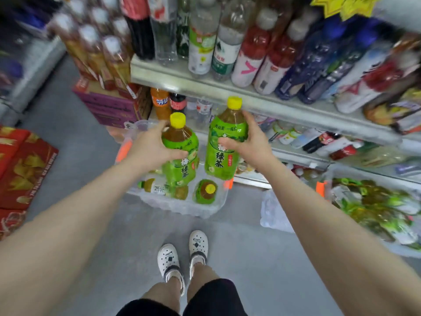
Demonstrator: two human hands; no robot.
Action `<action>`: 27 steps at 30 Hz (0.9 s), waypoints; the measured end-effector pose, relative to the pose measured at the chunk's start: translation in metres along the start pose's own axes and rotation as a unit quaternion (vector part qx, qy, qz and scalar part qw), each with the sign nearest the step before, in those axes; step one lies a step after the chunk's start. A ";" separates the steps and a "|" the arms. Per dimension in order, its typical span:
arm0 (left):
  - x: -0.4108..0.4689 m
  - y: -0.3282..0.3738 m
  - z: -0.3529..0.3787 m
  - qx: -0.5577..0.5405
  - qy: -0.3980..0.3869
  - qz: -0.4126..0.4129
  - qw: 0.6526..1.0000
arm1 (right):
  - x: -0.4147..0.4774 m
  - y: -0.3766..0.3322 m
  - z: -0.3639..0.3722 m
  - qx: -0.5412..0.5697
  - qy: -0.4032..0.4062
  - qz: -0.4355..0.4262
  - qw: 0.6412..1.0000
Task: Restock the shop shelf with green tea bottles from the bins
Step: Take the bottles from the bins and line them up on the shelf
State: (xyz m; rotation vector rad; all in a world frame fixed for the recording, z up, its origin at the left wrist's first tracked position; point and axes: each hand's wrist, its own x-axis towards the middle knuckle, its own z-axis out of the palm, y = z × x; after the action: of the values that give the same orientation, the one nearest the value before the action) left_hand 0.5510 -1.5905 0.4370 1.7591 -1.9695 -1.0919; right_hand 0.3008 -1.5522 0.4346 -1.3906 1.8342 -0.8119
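Grip confirmed: my left hand [150, 144] clamps the left bottle [182, 160] at its shoulder, my right hand [248, 142] the right bottle [224, 144], both above the bin [182, 209] before the shelf [205, 82]. Judged full, heavy, rigid, slick; shoulder hold suits.

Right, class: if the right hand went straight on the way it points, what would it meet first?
Probably the clear water bottles under the shelf edge, its green tea bottle touching before the right hand does. Depth is unclear: the cap could catch that edge instead.
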 end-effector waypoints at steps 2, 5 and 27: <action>-0.007 0.025 -0.020 0.018 -0.007 0.033 0.999 | -0.014 -0.017 -0.024 0.006 0.028 -0.012 1.000; -0.019 0.063 -0.047 0.022 -0.013 0.080 0.996 | -0.032 -0.040 -0.060 0.008 0.063 -0.027 0.998; -0.014 0.335 -0.159 -0.093 0.084 0.299 0.946 | -0.034 -0.210 -0.325 0.004 0.213 -0.190 0.958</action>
State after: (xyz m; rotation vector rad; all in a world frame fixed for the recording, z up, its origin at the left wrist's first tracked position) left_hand 0.4152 -1.6413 0.7784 1.0065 -2.0110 -0.8445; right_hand 0.1548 -1.5438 0.7940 -1.6898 1.8887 -1.4063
